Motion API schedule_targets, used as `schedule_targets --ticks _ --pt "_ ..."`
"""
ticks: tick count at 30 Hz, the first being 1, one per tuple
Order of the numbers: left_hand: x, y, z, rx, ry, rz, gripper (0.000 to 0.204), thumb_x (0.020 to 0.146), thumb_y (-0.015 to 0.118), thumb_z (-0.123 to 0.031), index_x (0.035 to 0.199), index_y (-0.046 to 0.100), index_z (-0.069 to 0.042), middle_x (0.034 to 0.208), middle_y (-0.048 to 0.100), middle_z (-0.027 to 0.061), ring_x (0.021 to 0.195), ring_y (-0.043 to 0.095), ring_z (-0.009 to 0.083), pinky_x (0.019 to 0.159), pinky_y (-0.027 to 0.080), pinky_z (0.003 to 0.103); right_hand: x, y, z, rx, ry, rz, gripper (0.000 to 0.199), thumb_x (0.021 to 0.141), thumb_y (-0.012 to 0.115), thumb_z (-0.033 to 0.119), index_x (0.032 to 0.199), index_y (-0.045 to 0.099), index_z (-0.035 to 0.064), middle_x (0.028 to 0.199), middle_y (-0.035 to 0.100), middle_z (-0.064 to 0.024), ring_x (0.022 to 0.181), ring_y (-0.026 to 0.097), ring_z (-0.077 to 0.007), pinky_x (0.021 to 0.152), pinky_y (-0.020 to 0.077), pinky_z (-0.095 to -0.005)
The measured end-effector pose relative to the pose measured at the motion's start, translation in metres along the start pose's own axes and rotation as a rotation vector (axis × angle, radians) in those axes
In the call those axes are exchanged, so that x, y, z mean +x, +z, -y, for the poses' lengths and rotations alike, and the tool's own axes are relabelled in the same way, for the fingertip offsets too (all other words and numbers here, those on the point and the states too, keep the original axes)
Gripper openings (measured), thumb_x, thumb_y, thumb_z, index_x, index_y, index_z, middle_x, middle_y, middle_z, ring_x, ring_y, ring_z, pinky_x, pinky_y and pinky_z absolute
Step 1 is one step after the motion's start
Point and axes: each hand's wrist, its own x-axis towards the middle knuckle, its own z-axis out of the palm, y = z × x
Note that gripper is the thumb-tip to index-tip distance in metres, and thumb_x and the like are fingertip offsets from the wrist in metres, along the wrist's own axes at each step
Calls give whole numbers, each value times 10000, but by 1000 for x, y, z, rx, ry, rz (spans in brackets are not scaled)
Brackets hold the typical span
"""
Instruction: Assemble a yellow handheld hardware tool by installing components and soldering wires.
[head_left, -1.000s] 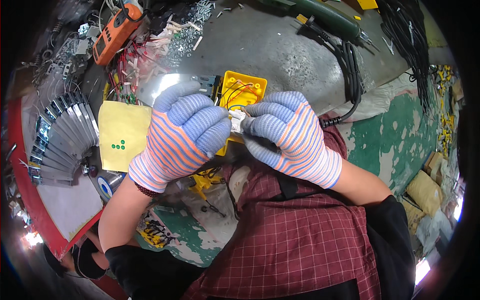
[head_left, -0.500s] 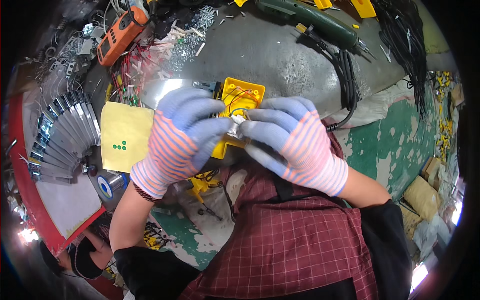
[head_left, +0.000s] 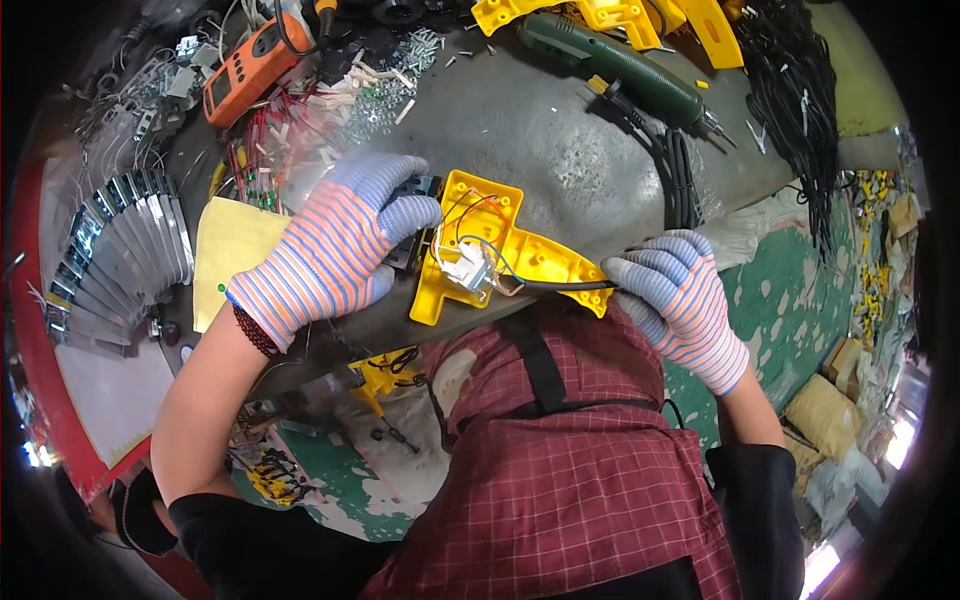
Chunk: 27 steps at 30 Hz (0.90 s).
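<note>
A yellow plastic tool housing half [head_left: 478, 245] lies open side up at the near edge of the grey workbench [head_left: 560, 150], with red, black and blue wires and a white switch block [head_left: 467, 270] inside it. My left hand [head_left: 335, 250], in a striped knit glove, rests on the housing's left end and a dark part beside it. My right hand [head_left: 672, 295], gloved the same, pinches the black cable [head_left: 560, 286] that leaves the housing's handle end.
A green rotary tool [head_left: 620, 70] and black cords [head_left: 680, 170] lie at the back right. More yellow housings [head_left: 600, 15] sit at the far edge. An orange meter [head_left: 250, 65], loose screws and wires are back left. A yellow pad [head_left: 225, 250] and metal strips [head_left: 120, 250] lie left.
My hands have moved apart. The right hand has slid right along the cable, uncovering the housing, which now lies flat on the bench and is seen in full.
</note>
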Motion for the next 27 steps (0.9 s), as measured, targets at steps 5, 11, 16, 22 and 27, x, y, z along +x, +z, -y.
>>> schedule_targets --ticks 5,11,16,22,27 --pt "-9 -1 -18 -80 -102 -58 546 583 700 -108 1102 531 -101 1208 520 210 1102 527 418 963 445 492 0 -1 0 253 208 -204 320 753 700 77 1071 666 55 889 653 -89 861 596 -307 809 452 -389" --pt "-21 4 -26 -96 -187 -150 510 629 769 -186 1100 581 -134 1193 527 182 1109 521 403 956 443 477 14 4 -3 178 130 -84 305 742 682 23 1044 664 61 868 636 -94 827 575 -311 809 447 -389" --pt "-25 22 -24 -103 -174 -183 518 620 777 -246 1081 560 -156 1265 499 185 1143 492 404 994 385 499 13 8 0 188 178 -126 332 714 682 -7 1035 652 71 902 640 -103 878 589 -317 825 459 -400" --pt "1 25 -45 -28 -150 -297 467 614 752 -256 1053 619 -167 1187 538 163 1075 531 367 885 445 473 -18 -13 -23 293 287 -275 363 722 635 -122 1042 657 50 1027 673 -121 1040 631 -274 935 476 -369" --pt "17 32 -67 -13 -151 -458 451 578 766 -220 1012 647 -198 1170 548 127 1062 549 341 878 457 466 -38 -25 -54 404 308 -302 352 728 633 -117 1043 653 38 1098 671 -131 1122 610 -272 1000 448 -386"
